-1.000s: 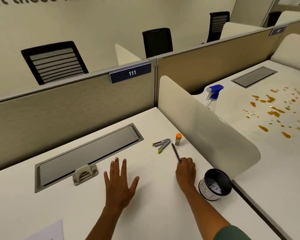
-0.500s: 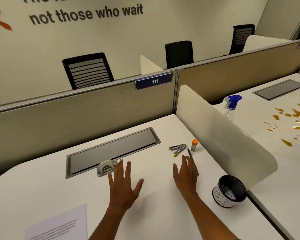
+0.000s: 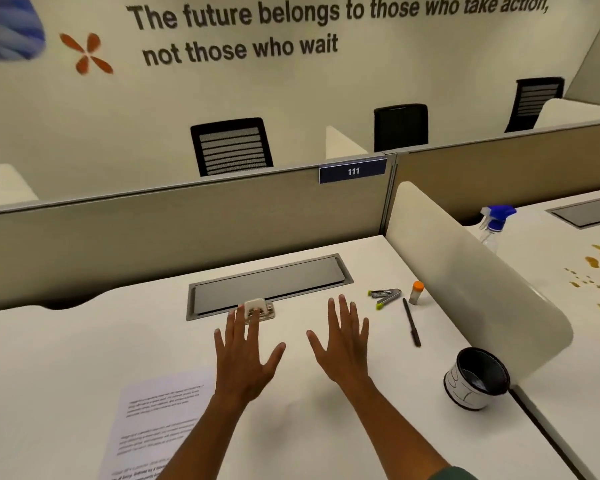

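**Both hands empty and spread; next pick-up pending**

The left hand (image 3: pixel 246 355) and right hand (image 3: pixel 343 344) are side by side over the white surface (image 3: pixel 84 358). Both are palm down with fingers straight and spread, holding nothing.

The left fingertips overlap the small white plastic stapler-like device (image 3: pixel 258 308) at the near edge of the grey recessed cable hatch (image 3: pixel 267 285). Contact cannot be confirmed.

The slim black pen (image 3: pixel 411 322) lies flat to the right of the right hand, apart from it. Its far end is near the grey metal clips with green tips (image 3: pixel 383 296) and the small orange-capped tube (image 3: pixel 415 293). The white pot with a black inside (image 3: pixel 477 377) stands open at near right.

Assessment: the hands are between grasps. The next move probably calls for one hand to close on its nearest item. The pen lies flush with the surface, so it would need a fingertip pinch.
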Available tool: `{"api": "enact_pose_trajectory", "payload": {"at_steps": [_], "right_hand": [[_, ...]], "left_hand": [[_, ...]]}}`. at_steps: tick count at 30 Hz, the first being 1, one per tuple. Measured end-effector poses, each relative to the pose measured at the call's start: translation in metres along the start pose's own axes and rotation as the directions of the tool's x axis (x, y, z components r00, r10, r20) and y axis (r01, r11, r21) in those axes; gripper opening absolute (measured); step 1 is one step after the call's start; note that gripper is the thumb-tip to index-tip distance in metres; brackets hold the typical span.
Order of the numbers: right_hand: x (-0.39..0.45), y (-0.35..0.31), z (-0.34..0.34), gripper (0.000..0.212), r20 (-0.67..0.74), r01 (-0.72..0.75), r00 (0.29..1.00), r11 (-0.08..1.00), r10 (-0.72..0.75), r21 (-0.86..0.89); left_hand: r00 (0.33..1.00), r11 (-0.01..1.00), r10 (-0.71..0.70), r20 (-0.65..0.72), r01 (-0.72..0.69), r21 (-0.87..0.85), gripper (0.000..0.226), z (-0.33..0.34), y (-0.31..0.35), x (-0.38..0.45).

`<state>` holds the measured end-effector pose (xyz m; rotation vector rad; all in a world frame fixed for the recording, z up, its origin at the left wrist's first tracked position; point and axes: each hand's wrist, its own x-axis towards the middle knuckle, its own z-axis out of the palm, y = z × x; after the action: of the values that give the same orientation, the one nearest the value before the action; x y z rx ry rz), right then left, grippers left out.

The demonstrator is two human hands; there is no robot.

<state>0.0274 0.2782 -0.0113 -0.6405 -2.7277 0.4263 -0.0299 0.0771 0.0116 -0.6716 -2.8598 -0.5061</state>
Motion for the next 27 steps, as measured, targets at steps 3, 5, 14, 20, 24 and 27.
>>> {"api": "enact_pose_trajectory", "payload": {"at_steps": [3, 5, 14, 20, 24, 27], "right_hand": [[-0.008, -0.02, -0.005, 0.085, 0.006, 0.037, 0.999, 0.999, -0.036, -0.024], [-0.014, -0.033, -0.009, 0.086, 0.009, 0.047, 0.999, 0.998, -0.047, -0.039], [-0.053, -0.106, -0.013, 0.084, 0.01, 0.066, 0.998, 0.997, -0.066, -0.044], [-0.087, -0.162, -0.005, 0.085, 0.001, 0.076, 0.997, 0.996, -0.076, -0.044], [-0.108, -0.192, 0.002, 0.086, 0.015, 0.064, 0.998, 0.997, -0.063, -0.051], [-0.126, -0.207, 0.011, 0.089, 0.052, 0.038, 0.998, 0.999, -0.037, -0.034]], "left_hand": [[0.999, 0.999, -0.032, -0.008, 0.032, 0.007, 0.089, -0.015, -0.015, -0.01], [0.999, 0.999, -0.047, -0.009, 0.047, 0.011, 0.089, -0.024, -0.025, -0.017], [0.998, 0.997, -0.068, -0.018, 0.068, 0.023, 0.089, -0.071, -0.097, -0.056], [0.998, 0.998, -0.061, -0.005, 0.061, 0.019, 0.091, -0.096, -0.151, -0.081], [0.998, 0.998, -0.065, 0.017, 0.065, -0.002, 0.092, -0.102, -0.182, -0.098], [0.996, 0.997, -0.071, 0.048, 0.072, -0.031, 0.093, -0.104, -0.2, -0.114]]}}
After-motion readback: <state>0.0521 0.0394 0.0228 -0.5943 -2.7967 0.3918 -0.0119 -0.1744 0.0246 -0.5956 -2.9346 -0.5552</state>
